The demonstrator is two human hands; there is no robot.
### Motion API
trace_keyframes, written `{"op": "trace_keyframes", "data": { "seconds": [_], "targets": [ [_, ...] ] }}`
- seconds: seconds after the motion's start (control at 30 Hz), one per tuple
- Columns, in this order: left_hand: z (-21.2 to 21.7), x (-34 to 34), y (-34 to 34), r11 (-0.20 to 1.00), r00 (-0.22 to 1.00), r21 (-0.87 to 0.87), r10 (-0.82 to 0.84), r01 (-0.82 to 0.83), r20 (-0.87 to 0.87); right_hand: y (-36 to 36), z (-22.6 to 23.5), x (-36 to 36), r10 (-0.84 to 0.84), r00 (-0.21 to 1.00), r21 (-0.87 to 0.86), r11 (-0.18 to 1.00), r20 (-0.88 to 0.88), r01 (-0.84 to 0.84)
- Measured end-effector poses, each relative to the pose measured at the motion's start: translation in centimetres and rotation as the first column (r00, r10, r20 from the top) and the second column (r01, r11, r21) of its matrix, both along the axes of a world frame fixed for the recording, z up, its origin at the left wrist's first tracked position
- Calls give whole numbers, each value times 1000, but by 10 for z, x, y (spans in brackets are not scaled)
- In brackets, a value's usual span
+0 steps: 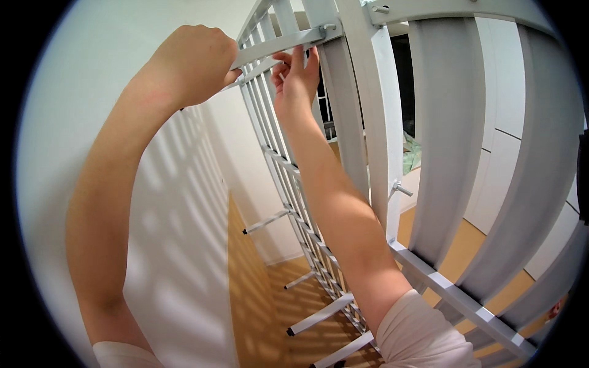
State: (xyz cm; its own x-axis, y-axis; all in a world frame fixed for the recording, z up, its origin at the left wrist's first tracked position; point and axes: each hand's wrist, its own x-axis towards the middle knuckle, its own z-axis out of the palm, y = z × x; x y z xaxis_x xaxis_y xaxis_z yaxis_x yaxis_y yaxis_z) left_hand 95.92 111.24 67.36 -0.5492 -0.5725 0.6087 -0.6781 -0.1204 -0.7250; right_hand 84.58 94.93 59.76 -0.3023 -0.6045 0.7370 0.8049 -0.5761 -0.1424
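Note:
A flat white metal bar (279,48) runs across the upper part of a large slatted metal frame (381,122), which stands on its side. My left hand (195,64) is closed around the bar's left end, its back covering most of the grip. Toward the bar's other end, my right hand (297,80) reaches up from below, fingertips at the lower edge and the other fingers curled. The tips are partly hidden by the bar. Just above them, a bolt (329,27) pokes out of the bar's right end.
More bolts stick out of the frame, one at mid-height (402,189) and one near the top (380,9). Several legs with black caps, such as a low one (322,314), jut leftward over the wooden floor (248,294). A white wall (178,227) rises close on the left.

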Motion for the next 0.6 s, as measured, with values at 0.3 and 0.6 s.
{"op": "trace_keyframes", "data": {
  "seconds": [0.3, 0.6],
  "targets": [
    [0, 0, -2, 1000, 1000, -15, -21, 21, 16, -18, 7, 4, -114, 978, -55, 991, 176, 125],
    [-9, -8, 6, 998, 997, 39, -43, 46, -68, -33, 6, 2, -150, 963, -115, 977, 223, 179]
  ]
}}
